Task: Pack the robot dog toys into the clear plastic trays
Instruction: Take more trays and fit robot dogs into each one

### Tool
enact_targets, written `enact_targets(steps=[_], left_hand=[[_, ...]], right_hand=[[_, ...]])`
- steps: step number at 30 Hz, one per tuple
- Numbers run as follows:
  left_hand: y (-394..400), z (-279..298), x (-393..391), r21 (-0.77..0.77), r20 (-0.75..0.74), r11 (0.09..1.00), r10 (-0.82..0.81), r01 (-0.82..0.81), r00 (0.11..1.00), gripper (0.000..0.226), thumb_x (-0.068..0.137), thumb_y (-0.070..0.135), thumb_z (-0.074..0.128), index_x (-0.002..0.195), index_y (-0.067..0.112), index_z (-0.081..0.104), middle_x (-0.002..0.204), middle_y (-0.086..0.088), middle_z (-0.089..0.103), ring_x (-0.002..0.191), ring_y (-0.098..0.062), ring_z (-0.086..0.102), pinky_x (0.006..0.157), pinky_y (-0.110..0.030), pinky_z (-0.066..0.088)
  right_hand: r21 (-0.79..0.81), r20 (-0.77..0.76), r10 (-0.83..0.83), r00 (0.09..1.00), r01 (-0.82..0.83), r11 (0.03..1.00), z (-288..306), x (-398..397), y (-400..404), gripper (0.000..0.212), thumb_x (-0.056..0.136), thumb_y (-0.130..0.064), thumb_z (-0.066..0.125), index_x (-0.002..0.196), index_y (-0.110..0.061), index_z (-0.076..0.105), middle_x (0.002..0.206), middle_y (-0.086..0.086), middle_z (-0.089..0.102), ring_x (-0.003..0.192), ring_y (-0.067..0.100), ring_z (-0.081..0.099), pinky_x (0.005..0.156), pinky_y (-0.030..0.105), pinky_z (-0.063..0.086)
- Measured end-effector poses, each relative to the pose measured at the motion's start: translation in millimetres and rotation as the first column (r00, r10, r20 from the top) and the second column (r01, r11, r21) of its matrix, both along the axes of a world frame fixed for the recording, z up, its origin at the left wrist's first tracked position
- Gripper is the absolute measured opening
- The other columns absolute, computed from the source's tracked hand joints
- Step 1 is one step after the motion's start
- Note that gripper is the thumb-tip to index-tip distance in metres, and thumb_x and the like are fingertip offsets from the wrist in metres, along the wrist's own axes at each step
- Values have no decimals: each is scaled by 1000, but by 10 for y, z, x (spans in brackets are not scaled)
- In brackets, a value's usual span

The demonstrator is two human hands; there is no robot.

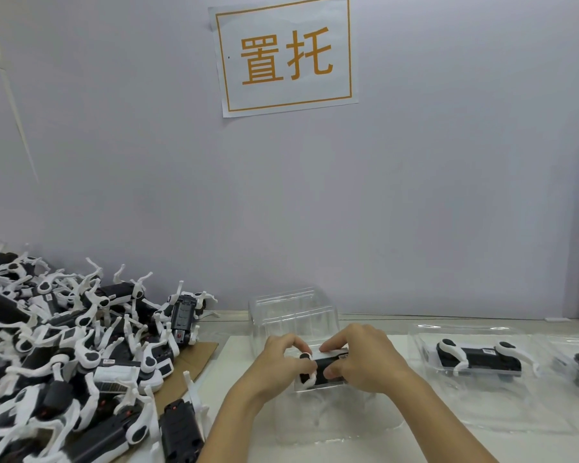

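Both hands on one black-and-white plastic robot dog toy [323, 368], long axis 9-to-3, over the clear plastic tray [335, 426] at counter [482, 446] centre. Left hand [281, 357] fingers pinch the 9 o'clock end, right hand [360, 355] fingers grip the 3 o'clock end. Next likely: press straight down. Toy heap [64, 355] at 9, filled tray [475, 359] at 3, empty tray stack [293, 312] at 12 close behind.

packed robot dog toys [478, 359]: 3 | loose pile [64, 355]: uncountable | hands [283, 359]: 2 | wall sign [284, 55]: 1
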State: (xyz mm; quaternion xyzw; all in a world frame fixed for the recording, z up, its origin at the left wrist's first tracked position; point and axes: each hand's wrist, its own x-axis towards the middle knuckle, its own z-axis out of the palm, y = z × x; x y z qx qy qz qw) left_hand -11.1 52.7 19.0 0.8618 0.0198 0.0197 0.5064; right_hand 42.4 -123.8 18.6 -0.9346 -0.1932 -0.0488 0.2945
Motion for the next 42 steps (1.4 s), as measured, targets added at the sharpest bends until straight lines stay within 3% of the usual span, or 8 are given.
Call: enact_targets(steps=[5,12,19,24,28,31,35,42], left_hand=[[-2,-30,37,-18,7,999,50,-50,999,17,86,31,73,98,24,64,135,3,47,115,-11,45,86,-26,35],[-66,-12,69,104,38,985,132,-136,990,13,89,30,71,91,24,60,125,-3,56,82,-2,56,56,-15,37],[-27,-99,100,-108,62,980,173,-166,983,8,87,21,72,88,16,66,120,4,57,109,-14,52,78,-27,39],[-19,-111,116,-141,51,975,181,-173,982,9,86,19,73,82,18,65,107,11,59,101,-6,53,70,-19,38],[-6,-115,112,-122,64,983,145,-137,987,10,87,22,73,87,16,65,122,4,56,107,-9,53,74,-22,39],[12,-129,107,-106,71,989,108,-100,992,13,88,25,73,93,16,64,132,0,50,124,-18,46,91,-30,35],[17,-129,108,-106,73,991,90,-82,993,17,87,25,74,96,16,63,137,0,46,125,-18,42,96,-32,34],[-10,-133,102,-112,95,985,138,-127,986,14,86,23,76,89,16,64,132,-5,50,108,-12,53,65,-13,41]], right_hand=[[-9,3,-10,1000,10,1000,5,-4,7,41,73,-38,84,112,-39,72,121,-16,65,113,9,57,81,23,47],[5,-6,-10,1000,10,1000,16,-12,9,39,73,-36,84,110,-38,73,121,-16,65,112,9,57,86,25,49],[46,-33,56,998,-54,997,184,-19,-109,38,83,-23,78,116,-38,67,110,-16,56,90,-3,55,69,13,44],[-112,-59,-54,997,47,993,350,12,-361,36,78,-47,78,108,-29,69,99,-10,57,81,4,54,66,18,41],[-101,-36,-74,997,70,992,333,7,-331,44,84,-45,72,91,-2,72,72,10,61,61,15,44,56,25,38],[-62,-8,-85,996,85,995,317,1,-319,37,85,-39,74,86,-2,72,69,10,63,60,15,44,57,27,40],[-48,5,-113,994,113,992,284,-18,-293,20,85,-30,76,81,-11,73,74,7,72,63,17,61,66,28,52],[-197,136,-202,970,227,954,269,-90,-220,17,82,-39,77,85,-23,77,86,-4,74,83,17,69,69,27,51]])
